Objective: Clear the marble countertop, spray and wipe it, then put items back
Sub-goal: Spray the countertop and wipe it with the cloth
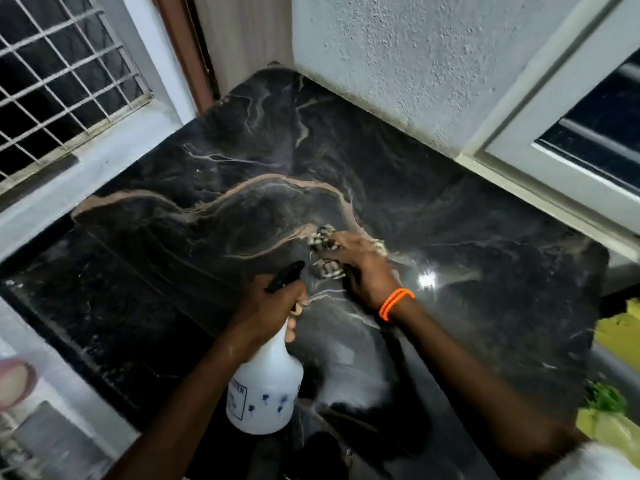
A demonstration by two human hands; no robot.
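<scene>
A white spray bottle (265, 386) is gripped at its black trigger by the left hand (266, 308); a patterned cloth (323, 249) is pressed onto the black marble tabletop (207, 202) under the right hand (363, 268).

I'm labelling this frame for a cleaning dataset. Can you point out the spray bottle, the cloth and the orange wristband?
spray bottle (265, 386): head view, white body.
cloth (323, 242): head view, bunched part beyond the fingers.
orange wristband (394, 303): head view, band across the wrist.
</scene>
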